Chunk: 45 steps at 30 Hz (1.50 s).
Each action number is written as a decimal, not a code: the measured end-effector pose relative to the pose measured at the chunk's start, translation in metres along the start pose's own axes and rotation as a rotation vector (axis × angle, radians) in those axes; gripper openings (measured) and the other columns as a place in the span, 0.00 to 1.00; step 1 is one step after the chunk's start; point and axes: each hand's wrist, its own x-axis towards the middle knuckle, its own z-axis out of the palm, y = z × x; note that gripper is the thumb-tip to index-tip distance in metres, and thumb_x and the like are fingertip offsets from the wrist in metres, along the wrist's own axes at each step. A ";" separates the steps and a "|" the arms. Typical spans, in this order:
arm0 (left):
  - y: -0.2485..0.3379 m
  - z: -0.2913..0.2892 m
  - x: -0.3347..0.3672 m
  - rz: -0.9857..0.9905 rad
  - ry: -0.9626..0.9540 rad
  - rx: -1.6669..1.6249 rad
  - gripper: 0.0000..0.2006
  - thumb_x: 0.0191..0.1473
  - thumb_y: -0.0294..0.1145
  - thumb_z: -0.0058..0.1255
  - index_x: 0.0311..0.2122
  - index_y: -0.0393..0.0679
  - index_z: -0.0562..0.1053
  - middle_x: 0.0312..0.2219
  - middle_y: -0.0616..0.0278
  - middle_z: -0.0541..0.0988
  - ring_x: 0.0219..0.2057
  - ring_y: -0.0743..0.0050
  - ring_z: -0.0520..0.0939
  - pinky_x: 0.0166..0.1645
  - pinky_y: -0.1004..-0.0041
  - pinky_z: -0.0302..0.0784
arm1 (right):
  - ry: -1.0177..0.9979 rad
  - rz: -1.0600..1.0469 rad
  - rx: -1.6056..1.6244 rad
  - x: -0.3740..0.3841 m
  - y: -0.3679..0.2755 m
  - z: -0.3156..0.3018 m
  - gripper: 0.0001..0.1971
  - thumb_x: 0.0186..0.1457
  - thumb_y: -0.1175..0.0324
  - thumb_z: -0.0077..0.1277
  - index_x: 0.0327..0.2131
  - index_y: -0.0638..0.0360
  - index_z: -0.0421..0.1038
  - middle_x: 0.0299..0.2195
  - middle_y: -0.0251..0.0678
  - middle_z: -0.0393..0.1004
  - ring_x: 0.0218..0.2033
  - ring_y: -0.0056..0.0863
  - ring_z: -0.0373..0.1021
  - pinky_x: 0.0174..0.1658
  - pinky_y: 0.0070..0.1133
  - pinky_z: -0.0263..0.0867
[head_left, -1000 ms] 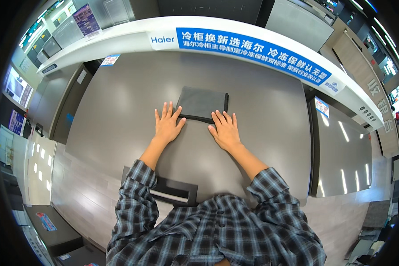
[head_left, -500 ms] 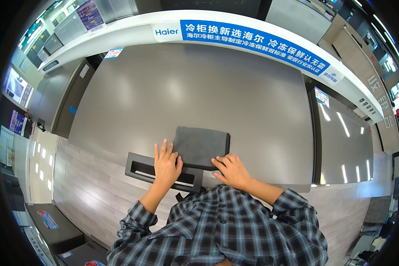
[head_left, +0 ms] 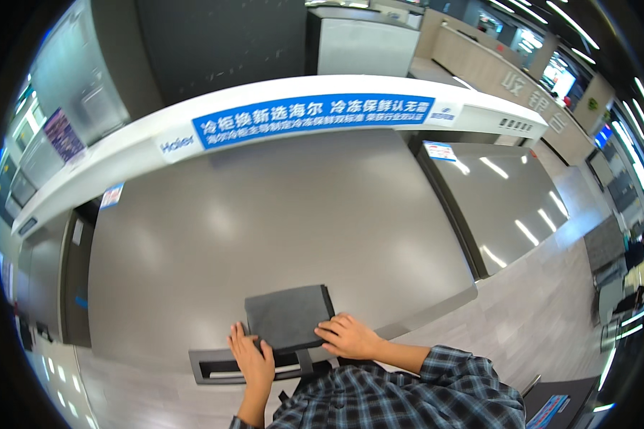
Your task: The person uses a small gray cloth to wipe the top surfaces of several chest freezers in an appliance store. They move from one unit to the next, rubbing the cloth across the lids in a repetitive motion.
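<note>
A flat, dark grey folded cloth [head_left: 288, 317] lies on the wide grey lid [head_left: 265, 229] of a chest-type appliance, close to its near edge. My left hand [head_left: 252, 355] rests at the cloth's near left corner, its fingertips touching the edge. My right hand [head_left: 348, 337] lies flat on the near right corner with the fingers spread. Neither hand visibly grips the cloth. Both plaid sleeves come in from the bottom of the view.
A dark recessed handle [head_left: 218, 368] runs along the lid's near edge under my hands. A white rim with a blue banner [head_left: 315, 114] borders the far side. A second grey lid [head_left: 501, 200] lies to the right, with wood-look floor [head_left: 551, 314] beyond.
The cloth and both hands have come toward me, from the lid's middle to its near edge. My view has tilted up, so the hands now sit low in the picture.
</note>
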 end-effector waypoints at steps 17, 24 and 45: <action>-0.005 0.009 -0.001 0.023 0.112 -0.003 0.09 0.52 0.27 0.51 0.38 0.37 0.67 0.59 0.33 0.64 0.66 0.36 0.57 0.70 0.45 0.45 | 0.065 0.020 0.014 -0.008 -0.008 0.000 0.19 0.57 0.60 0.53 0.49 0.59 0.73 0.48 0.37 0.72 0.50 0.36 0.66 0.56 0.32 0.62; -0.006 0.007 -0.003 0.016 0.144 0.029 0.10 0.52 0.29 0.49 0.38 0.38 0.67 0.57 0.33 0.66 0.65 0.36 0.59 0.69 0.45 0.47 | 0.095 -0.003 -0.059 -0.010 -0.018 -0.001 0.19 0.57 0.60 0.52 0.48 0.59 0.73 0.48 0.36 0.72 0.51 0.36 0.65 0.55 0.31 0.62; -0.087 -0.057 0.000 -0.003 0.180 0.320 0.11 0.51 0.34 0.50 0.37 0.39 0.73 0.55 0.39 0.71 0.63 0.42 0.64 0.68 0.36 0.42 | 0.090 0.124 0.014 0.053 -0.102 0.054 0.21 0.63 0.56 0.47 0.52 0.60 0.72 0.52 0.37 0.71 0.55 0.38 0.63 0.60 0.34 0.57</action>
